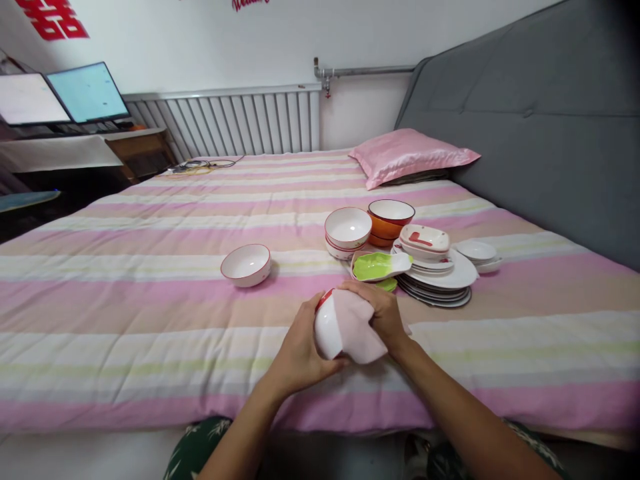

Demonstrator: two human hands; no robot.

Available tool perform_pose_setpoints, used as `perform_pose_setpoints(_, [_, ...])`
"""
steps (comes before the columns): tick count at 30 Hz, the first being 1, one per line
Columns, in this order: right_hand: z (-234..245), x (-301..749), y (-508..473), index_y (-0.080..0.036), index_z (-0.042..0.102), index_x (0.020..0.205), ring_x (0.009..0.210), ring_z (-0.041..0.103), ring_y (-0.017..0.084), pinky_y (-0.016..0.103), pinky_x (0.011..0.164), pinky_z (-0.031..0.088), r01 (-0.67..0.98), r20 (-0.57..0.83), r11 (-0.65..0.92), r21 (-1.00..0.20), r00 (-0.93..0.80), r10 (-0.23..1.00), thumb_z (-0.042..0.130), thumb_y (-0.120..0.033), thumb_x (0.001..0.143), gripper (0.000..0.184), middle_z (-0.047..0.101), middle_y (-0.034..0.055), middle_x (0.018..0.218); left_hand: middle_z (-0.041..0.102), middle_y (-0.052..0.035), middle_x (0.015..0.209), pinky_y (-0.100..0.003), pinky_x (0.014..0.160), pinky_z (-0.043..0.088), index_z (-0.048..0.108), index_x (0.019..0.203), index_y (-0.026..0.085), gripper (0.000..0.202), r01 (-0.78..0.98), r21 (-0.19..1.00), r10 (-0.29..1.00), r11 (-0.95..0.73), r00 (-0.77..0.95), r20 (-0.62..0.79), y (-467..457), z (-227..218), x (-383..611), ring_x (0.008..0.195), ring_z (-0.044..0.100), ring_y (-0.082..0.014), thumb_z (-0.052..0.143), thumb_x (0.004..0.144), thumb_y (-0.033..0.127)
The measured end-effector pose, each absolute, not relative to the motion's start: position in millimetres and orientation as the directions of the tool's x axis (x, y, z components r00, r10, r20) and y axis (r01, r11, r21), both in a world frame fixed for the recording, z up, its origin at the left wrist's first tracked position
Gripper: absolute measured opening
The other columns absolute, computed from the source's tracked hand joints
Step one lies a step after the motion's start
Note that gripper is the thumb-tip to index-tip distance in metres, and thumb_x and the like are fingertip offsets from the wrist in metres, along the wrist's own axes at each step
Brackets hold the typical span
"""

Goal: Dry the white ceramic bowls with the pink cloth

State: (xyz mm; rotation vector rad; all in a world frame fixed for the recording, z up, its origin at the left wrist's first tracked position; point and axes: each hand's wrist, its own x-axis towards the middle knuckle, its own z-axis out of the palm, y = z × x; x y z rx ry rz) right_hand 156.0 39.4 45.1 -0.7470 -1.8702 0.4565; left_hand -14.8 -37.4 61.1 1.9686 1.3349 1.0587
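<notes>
My left hand [299,353] is wrapped round a white bowl with a red rim [327,331], held tipped on its side above the near edge of the bed. Pressed against the bowl is a pale pink cloth [356,327], gripped by my right hand [383,310]. Just beyond my hands lies a green leaf-shaped dish [379,265]. Another white bowl with a red rim [246,264] stands alone to the left on the striped cover.
The bed cover [150,293] has pink, white and green stripes. At the right are stacked white bowls [348,230], orange bowls [390,219], a stack of plates [440,280] with a red-patterned dish [425,240], and small saucers [477,253]. A pink pillow [413,155], grey headboard [540,120], radiator [235,123].
</notes>
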Motion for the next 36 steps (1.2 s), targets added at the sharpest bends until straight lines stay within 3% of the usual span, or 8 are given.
perform_pose_setpoints(4, [64.6, 153.7, 21.3, -0.019, 0.067, 0.104, 0.098, 0.065, 0.021, 0.035, 0.086, 0.047, 0.448, 0.791, 0.882, -0.146, -0.482, 0.376, 0.044, -0.015, 0.09, 0.027, 0.071, 0.0075, 0.104, 0.036, -0.014, 0.139, -0.046, 0.108, 0.032, 0.021, 0.138, 0.018, 0.094, 0.491, 0.744, 0.891, -0.454, 0.232, 0.39, -39.7, 56.1, -8.8, 0.129, 0.037, -0.0293, 0.075, 0.062, 0.029])
perform_pose_setpoints(6, [64.8, 150.8, 16.0, -0.018, 0.066, 0.106, 0.101, 0.063, 0.021, 0.035, 0.087, 0.046, 0.471, 0.789, 0.881, -0.045, -0.524, 0.321, 0.043, -0.015, 0.091, 0.028, 0.07, 0.0079, 0.107, 0.036, -0.0155, 0.14, -0.047, 0.109, 0.031, 0.021, 0.138, 0.016, 0.094, 0.51, 0.718, 0.879, -0.474, 0.22, 0.423, -39.7, 52.0, -6.5, 0.13, 0.036, -0.0302, 0.074, 0.063, 0.032])
perform_pose_setpoints(8, [61.7, 148.5, 14.3, -0.018, 0.066, 0.106, 0.103, 0.062, 0.02, 0.036, 0.088, 0.045, 0.484, 0.789, 0.874, -0.034, -0.524, 0.321, 0.044, -0.016, 0.091, 0.027, 0.07, 0.0072, 0.108, 0.038, -0.0154, 0.139, -0.047, 0.109, 0.032, 0.023, 0.137, 0.015, 0.091, 0.542, 0.704, 0.884, -0.459, 0.196, 0.425, -38.5, 48.9, -5.4, 0.129, 0.038, -0.0303, 0.073, 0.063, 0.032])
perform_pose_setpoints(13, [55.0, 150.1, 19.4, -0.02, 0.066, 0.105, 0.102, 0.062, 0.018, 0.034, 0.089, 0.044, 0.44, 0.802, 0.886, -0.144, -0.473, 0.365, 0.045, -0.016, 0.092, 0.025, 0.07, 0.0044, 0.106, 0.044, -0.0123, 0.135, -0.043, 0.107, 0.036, 0.029, 0.135, 0.017, 0.087, 0.536, 0.727, 0.9, -0.43, 0.194, 0.389, -33.4, 47.2, -6.5, 0.123, 0.046, -0.0285, 0.073, 0.061, 0.031])
perform_pose_setpoints(25, [48.5, 155.1, 33.6, -0.022, 0.07, 0.098, 0.095, 0.066, 0.019, 0.034, 0.087, 0.048, 0.288, 0.748, 0.825, -0.486, -0.35, 0.564, 0.048, -0.017, 0.089, 0.024, 0.072, 0.0042, 0.097, 0.045, -0.0089, 0.134, -0.043, 0.102, 0.04, 0.027, 0.137, 0.021, 0.096, 0.572, 0.739, 0.934, -0.357, 0.202, 0.294, -34.1, 51.8, -9.2, 0.119, 0.047, -0.0283, 0.068, 0.05, 0.015])
perform_pose_setpoints(33, [29.5, 155.7, 48.0, -0.023, 0.072, 0.094, 0.088, 0.068, 0.02, 0.032, 0.08, 0.053, 0.079, 0.506, 0.546, -0.834, -0.286, 0.814, 0.052, -0.018, 0.076, 0.027, 0.073, 0.0024, 0.095, 0.049, -0.0076, 0.128, -0.04, 0.097, 0.044, 0.028, 0.136, 0.022, 0.094, 0.578, 0.749, 0.946, -0.324, 0.181, 0.27, -33.9, 53.5, -10.7, 0.112, 0.052, -0.0261, 0.063, 0.049, 0.01])
perform_pose_setpoints(36, [18.9, 155.0, 55.0, -0.022, 0.073, 0.092, 0.086, 0.068, 0.022, 0.034, 0.079, 0.054, 0.024, 0.417, 0.441, -0.897, -0.283, 0.864, 0.053, -0.019, 0.071, 0.028, 0.073, 0.0037, 0.094, 0.048, -0.0074, 0.129, -0.04, 0.097, 0.044, 0.029, 0.135, 0.022, 0.094, 0.569, 0.749, 0.94, -0.339, 0.185, 0.285, -33.4, 54.5, -11.3, 0.113, 0.051, -0.0265, 0.064, 0.05, 0.01])
